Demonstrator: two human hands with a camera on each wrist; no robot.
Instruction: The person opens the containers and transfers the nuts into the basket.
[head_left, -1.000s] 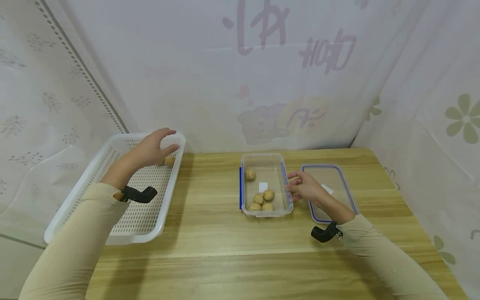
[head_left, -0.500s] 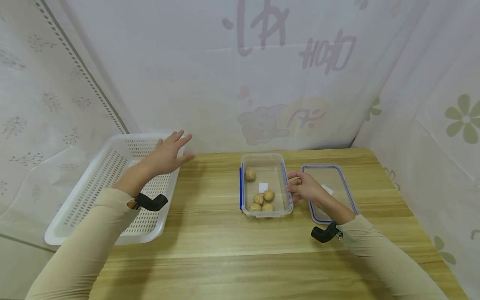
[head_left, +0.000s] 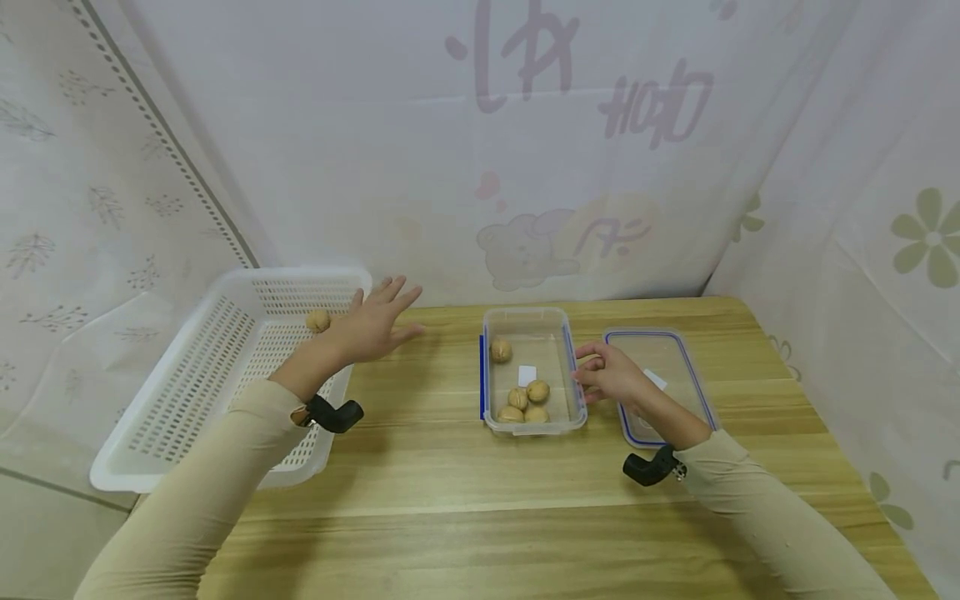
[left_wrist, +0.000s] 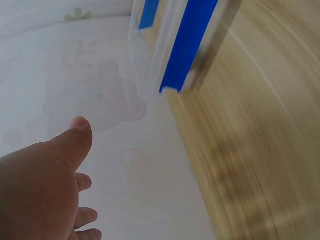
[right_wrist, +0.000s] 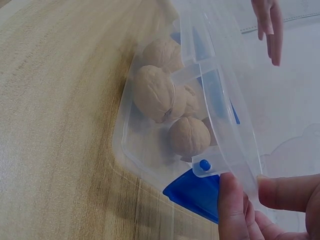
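My left hand (head_left: 369,330) hovers palm-down past the right rim of the white slotted basket (head_left: 123,482), its fingers spread. Nothing shows in its grasp in the left wrist view. A walnut (head_left: 318,321) lies in the basket beside that wrist, partly covered. In the middle of the table stands a clear plastic food container (head_left: 536,428) with blue side clips. Several walnuts (right_wrist: 189,136) and a small white label (head_left: 527,376) show through it. My right hand (head_left: 613,373) pinches the container's right rim, thumb (right_wrist: 280,192) on one side and fingers on the other.
A clear lid with a blue seal (head_left: 651,348) lies flat on the wooden table (head_left: 450,533), right of the container and partly under my right forearm. A printed cloth (head_left: 420,208) hangs behind the table and down both sides.
My left hand has moved right from over the basket to beyond its right rim, its fingers spreading. A walnut in the basket has come into sight. The right hand and container have stayed still.
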